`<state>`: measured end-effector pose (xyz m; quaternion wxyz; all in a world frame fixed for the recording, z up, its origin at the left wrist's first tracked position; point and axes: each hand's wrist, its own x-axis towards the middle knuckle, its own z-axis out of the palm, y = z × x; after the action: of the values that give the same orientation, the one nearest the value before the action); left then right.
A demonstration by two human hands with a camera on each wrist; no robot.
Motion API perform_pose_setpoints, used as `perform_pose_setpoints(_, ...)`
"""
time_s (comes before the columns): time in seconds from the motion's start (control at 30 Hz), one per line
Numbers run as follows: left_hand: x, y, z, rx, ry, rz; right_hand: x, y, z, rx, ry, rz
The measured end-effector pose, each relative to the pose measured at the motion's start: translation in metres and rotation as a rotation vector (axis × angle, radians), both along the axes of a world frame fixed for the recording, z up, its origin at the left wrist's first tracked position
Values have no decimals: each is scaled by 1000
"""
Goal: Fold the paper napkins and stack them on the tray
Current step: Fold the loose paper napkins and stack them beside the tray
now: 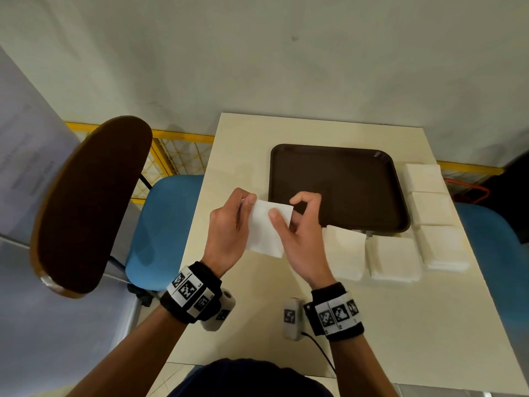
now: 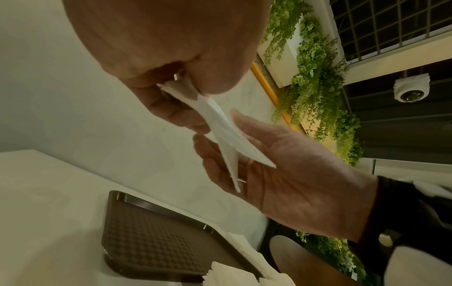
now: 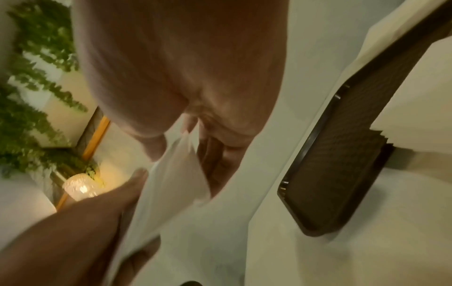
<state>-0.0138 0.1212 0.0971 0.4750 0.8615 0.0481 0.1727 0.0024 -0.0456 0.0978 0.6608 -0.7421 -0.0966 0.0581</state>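
A white paper napkin hangs in the air above the table's near left part, held between both hands. My left hand pinches its left edge between thumb and fingers. My right hand holds its right side, thumb lying on top. In the left wrist view the napkin shows two layers spreading apart. In the blurred right wrist view the napkin runs between both hands. The dark brown tray lies bare just beyond the hands, also seen as a tray and a tray.
Several stacks of white napkins line the tray's near and right sides on the cream table. A blue chair with a brown backrest stands left. Another blue chair seat is at the right.
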Motion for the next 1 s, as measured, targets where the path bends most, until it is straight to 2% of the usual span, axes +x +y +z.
perform_pose_setpoints(0.13,7,1,-3,31,10,18,-10,0,-9,-118,-129,-109)
perform_pose_setpoints(0.27,10,-6,-3,0,155,-50,-19,-12,-9,-201,-141,-116)
perform_pose_setpoints(0.33,13,-14,-5,14,178,-72,-23,-23,-8,-251,-114,-112)
perform_pose_setpoints(0.47,16,-33,-14,25,118,-143,-34,-48,-11,-347,-45,-54)
perform_pose_setpoints(0.53,18,-45,-19,-15,116,-203,-41,-61,-13,-346,-20,-102)
perform_pose_setpoints(0.63,17,-67,-23,-154,246,-334,-48,-85,-17,-355,45,-217)
perform_pose_setpoints(0.73,15,-88,-29,-214,246,-455,-46,-109,-22,-428,134,-263)
perform_pose_setpoints(0.9,27,-117,-60,-47,267,-500,-28,-144,-35,-534,200,-301)
perform_pose_setpoints(1.0,35,-136,-74,-32,285,-463,-14,-163,-45,-603,225,-293)
